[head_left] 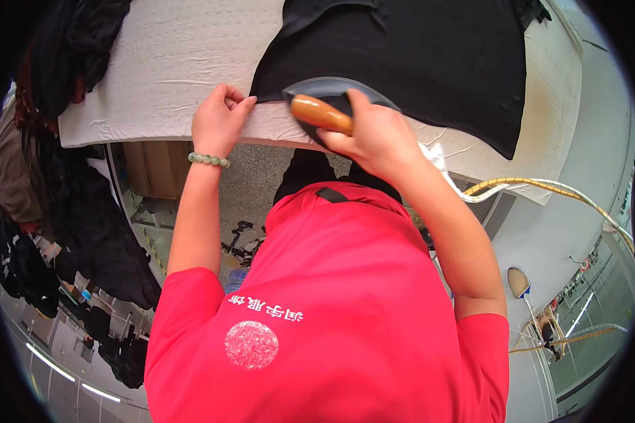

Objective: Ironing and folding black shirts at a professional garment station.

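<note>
A black garment (pixel 416 63) lies spread on a padded, white-covered ironing table (pixel 159 63), its hem along the table's near edge. My right hand (pixel 377 137) is closed round the orange-brown handle of an iron (pixel 317 113). The iron's dark body rests over the hem, partly on the cloth and partly over the table edge; my hand and the handle hide some of it. At the hem's left corner my left hand (pixel 219 120) pinches the cloth between thumb and fingers. A green bead bracelet circles that wrist.
Yellow and white cords (pixel 543 182) run from beside the iron to the right. Dark garments (pixel 77 42) heap on the table's left end, and more hang down at the left. Under the table stands a cardboard box (pixel 159 169). The table's right side looks scorched.
</note>
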### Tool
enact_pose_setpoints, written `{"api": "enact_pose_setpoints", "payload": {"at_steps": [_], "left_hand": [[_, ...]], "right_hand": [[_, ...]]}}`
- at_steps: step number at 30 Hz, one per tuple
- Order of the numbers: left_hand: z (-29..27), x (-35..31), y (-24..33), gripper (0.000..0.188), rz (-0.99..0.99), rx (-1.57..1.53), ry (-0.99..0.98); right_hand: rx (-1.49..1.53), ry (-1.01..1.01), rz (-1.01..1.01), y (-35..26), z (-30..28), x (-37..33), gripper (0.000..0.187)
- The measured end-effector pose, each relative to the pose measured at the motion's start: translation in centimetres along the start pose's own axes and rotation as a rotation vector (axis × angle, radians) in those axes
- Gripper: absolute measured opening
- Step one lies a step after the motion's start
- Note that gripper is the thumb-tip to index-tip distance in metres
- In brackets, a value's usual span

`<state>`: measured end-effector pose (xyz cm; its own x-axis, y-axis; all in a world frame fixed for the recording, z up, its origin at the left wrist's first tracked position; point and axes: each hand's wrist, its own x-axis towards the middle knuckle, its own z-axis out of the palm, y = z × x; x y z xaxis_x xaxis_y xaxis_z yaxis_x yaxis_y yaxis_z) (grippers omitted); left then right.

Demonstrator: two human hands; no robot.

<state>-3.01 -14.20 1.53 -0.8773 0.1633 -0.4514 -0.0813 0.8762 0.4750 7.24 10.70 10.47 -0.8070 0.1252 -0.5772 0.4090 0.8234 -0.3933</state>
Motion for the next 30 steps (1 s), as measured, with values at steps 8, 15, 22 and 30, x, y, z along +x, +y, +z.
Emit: {"api": "enact_pose_setpoints", "payload": {"at_steps": [8,15,22,30], "left_hand": [[1.1,1.1,-1.1,0.033,0.049,-0.577,0.086],[0.3,1.3,-0.6,0.036,0.126,-0.113,0.086],[-0.1,1.1,0.1,0.035,0.154,-0.068,0.075],[2.4,3.2,4.4,0.034,0.491,0.138,0.338]], "right_hand": [[0.034,-0.011,-0.108,-5.1,2.4,1.2,0.059],[-0.101,-0.022,0.122,1.7,0.8,-1.4,0.056],[-0.177,0.197,0.388,14.8,-0.4,-7.3,0.049],[0.047,0.265,0.414,15.9,-1.2,-7.9,0.052]]}}
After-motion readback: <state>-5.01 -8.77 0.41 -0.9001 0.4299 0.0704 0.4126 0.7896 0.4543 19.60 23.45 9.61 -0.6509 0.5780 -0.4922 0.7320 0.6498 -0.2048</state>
